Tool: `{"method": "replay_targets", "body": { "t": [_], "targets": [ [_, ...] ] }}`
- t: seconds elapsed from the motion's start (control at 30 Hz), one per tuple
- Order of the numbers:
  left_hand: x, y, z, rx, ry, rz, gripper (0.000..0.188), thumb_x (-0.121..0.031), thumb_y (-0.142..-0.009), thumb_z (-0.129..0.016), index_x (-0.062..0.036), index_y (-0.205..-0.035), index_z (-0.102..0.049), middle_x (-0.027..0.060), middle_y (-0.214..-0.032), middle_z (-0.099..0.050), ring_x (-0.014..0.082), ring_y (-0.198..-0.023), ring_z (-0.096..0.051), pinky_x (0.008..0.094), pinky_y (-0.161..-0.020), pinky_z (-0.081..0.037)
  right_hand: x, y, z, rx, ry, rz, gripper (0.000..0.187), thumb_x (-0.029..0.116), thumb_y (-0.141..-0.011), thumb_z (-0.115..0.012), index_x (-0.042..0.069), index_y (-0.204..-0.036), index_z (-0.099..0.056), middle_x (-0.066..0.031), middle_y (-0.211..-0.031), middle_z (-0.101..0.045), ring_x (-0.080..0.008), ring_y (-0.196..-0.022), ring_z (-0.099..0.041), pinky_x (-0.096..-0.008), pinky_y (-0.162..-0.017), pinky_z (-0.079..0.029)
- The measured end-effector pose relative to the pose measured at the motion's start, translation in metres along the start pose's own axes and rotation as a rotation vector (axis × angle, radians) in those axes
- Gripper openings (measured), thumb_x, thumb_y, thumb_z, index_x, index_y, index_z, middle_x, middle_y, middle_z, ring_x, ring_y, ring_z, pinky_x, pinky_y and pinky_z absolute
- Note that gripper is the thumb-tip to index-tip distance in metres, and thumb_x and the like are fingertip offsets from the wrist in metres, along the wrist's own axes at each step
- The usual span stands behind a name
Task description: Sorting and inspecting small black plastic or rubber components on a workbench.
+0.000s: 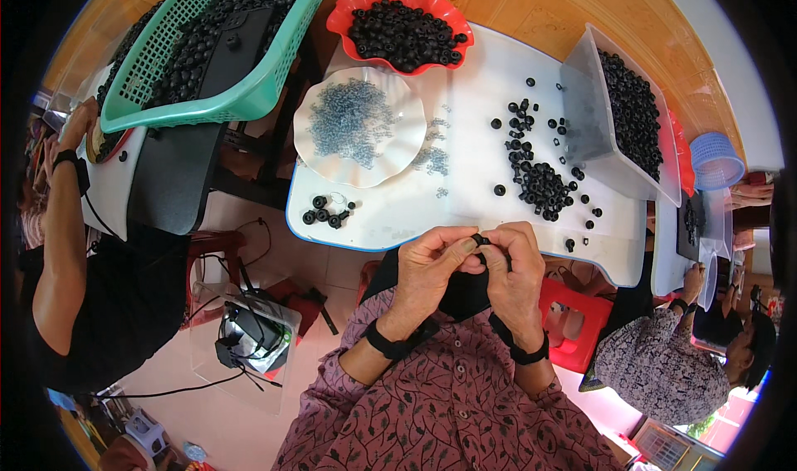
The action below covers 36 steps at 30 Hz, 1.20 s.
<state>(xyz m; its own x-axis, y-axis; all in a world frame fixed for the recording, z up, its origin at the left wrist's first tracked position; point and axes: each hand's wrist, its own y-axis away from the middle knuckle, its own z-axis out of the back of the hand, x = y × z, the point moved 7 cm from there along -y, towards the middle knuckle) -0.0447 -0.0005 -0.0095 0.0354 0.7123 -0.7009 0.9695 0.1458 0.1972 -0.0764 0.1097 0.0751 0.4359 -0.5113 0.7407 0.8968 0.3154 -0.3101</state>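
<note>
Just over the near edge of the white table (374, 222), my left hand (425, 273) and my right hand (516, 276) meet fingertip to fingertip. Between them they pinch a small black round part (481, 240), mostly covered by thumbs and fingers. Beyond my right hand lies a loose pile of small black parts (544, 190), with single ones scattered round it. A white wavy-rimmed plate (407, 157) holds many tiny clear bluish pieces (349, 118). Some more of these pieces lie on the table beside it. Several black parts (322, 215) sit near the left front corner.
A red scalloped bowl (340, 14) of black parts stands at the back. To the right is a translucent bin (594, 114) full of them; left, a green basket (249, 110) is heaped. Co-workers sit on both sides. A red stool (577, 309) stands below the table.
</note>
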Motion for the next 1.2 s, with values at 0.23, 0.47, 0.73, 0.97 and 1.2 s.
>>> {"method": "replay_targets", "body": {
  "t": [0.23,0.47,0.73,0.97,1.2],
  "targets": [
    [-0.005,-0.001,-0.002,0.013,-0.119,0.034,0.02,-0.003,-0.093,-0.061,0.0056,-0.111,-0.062,0.0084,-0.091,-0.069,0.0104,-0.076,-0.066,0.0232,-0.071,-0.057,0.004,-0.002,-0.001,0.027,0.104,0.057,0.017,-0.005,-0.079,-0.064,0.0,-0.094,-0.059,-0.014,-0.089,-0.056,-0.0299,-0.077,-0.058,-0.0376,-0.065,-0.049],
    [-0.007,-0.003,-0.001,0.03,-0.193,-0.013,0.018,-0.002,-0.09,-0.065,0.006,-0.106,-0.06,0.0088,-0.088,-0.068,0.011,-0.076,-0.066,0.0228,-0.068,-0.057,0.017,0.0,-0.006,0.06,0.248,0.14,0.02,-0.002,-0.077,-0.064,0.001,-0.096,-0.058,-0.0138,-0.09,-0.056,-0.0331,-0.081,-0.056,-0.0411,-0.068,-0.047],
    [-0.005,-0.004,0.0,0.049,-0.103,0.017,0.014,-0.001,-0.09,-0.065,0.0047,-0.102,-0.061,0.0086,-0.086,-0.067,0.0097,-0.073,-0.064,0.0227,-0.066,-0.057,0.013,0.004,-0.01,0.092,0.237,0.064,0.021,0.0,-0.078,-0.065,0.001,-0.098,-0.058,-0.0145,-0.093,-0.056,-0.0346,-0.084,-0.056,-0.0423,-0.072,-0.046],
    [-0.009,0.0,0.001,0.084,-0.195,-0.018,0.015,-0.003,-0.091,-0.065,0.0044,-0.103,-0.061,0.0075,-0.086,-0.067,0.0088,-0.073,-0.064,0.0215,-0.064,-0.055,0.015,0.006,-0.007,0.135,0.097,-0.014,0.016,-0.003,-0.085,-0.061,-0.001,-0.1,-0.057,-0.0154,-0.091,-0.057,-0.0333,-0.079,-0.06,-0.0408,-0.069,-0.049],
    [-0.017,0.003,-0.001,0.074,-0.192,-0.038,0.015,-0.003,-0.091,-0.063,0.0041,-0.104,-0.06,0.0082,-0.087,-0.067,0.0093,-0.07,-0.064,0.0216,-0.061,-0.055,0.012,0.009,0.0,0.09,-0.128,-0.106,0.013,-0.005,-0.09,-0.057,0.0,-0.101,-0.056,-0.0142,-0.094,-0.059,-0.025,-0.075,-0.064,-0.0321,-0.066,-0.05]
  ]
}}
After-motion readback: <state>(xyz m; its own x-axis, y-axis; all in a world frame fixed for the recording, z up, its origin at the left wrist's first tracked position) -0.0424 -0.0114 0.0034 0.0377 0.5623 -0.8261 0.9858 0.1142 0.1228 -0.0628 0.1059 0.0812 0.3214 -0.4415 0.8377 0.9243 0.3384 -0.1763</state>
